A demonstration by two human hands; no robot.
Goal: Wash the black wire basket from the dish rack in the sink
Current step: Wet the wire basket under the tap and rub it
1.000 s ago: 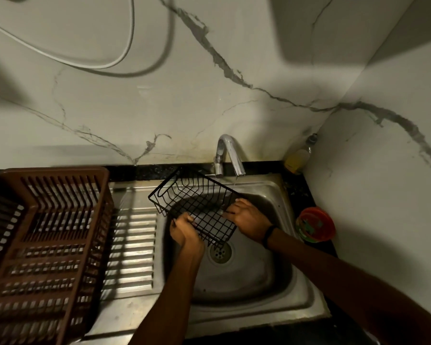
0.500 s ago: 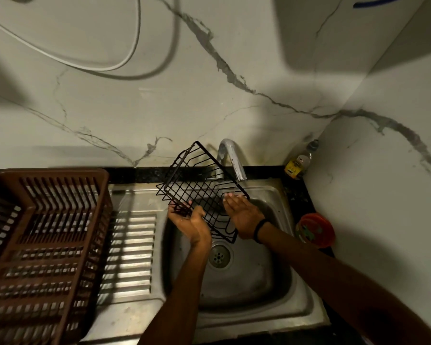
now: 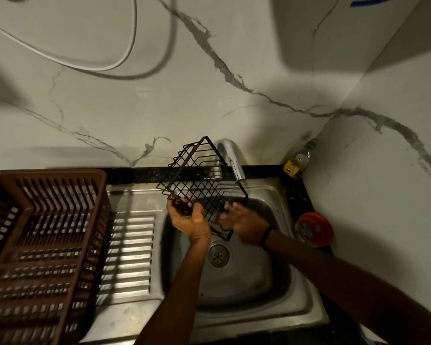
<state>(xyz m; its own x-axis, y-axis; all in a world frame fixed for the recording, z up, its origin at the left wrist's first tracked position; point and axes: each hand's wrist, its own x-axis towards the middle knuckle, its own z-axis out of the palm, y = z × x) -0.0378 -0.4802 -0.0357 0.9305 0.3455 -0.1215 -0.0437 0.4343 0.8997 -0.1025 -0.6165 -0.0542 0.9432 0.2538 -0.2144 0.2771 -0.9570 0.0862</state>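
Observation:
The black wire basket (image 3: pixel 199 180) is tipped up on edge over the steel sink (image 3: pixel 279 277), under the chrome tap (image 3: pixel 230 155). My left hand (image 3: pixel 188 217) grips its lower left corner from beneath, palm up. My right hand (image 3: pixel 244 220), blurred by motion, lies flat against the basket's lower right mesh, fingers spread. A dark band circles the right wrist. The drain (image 3: pixel 218 255) lies just below both hands. Whether water runs from the tap is too faint to tell.
A brown plastic dish rack (image 3: pixel 42 245) stands on the left by the ribbed steel drainboard (image 3: pixel 130 255). A small bottle (image 3: pixel 297 160) sits in the back right corner, and a red round container (image 3: pixel 314 229) lies right of the sink. Marble walls close the back and right.
The basket was lifted out of the bowl and tilted up on edge toward the tap. Both hands rose with it; the right hand is now sliding over the mesh.

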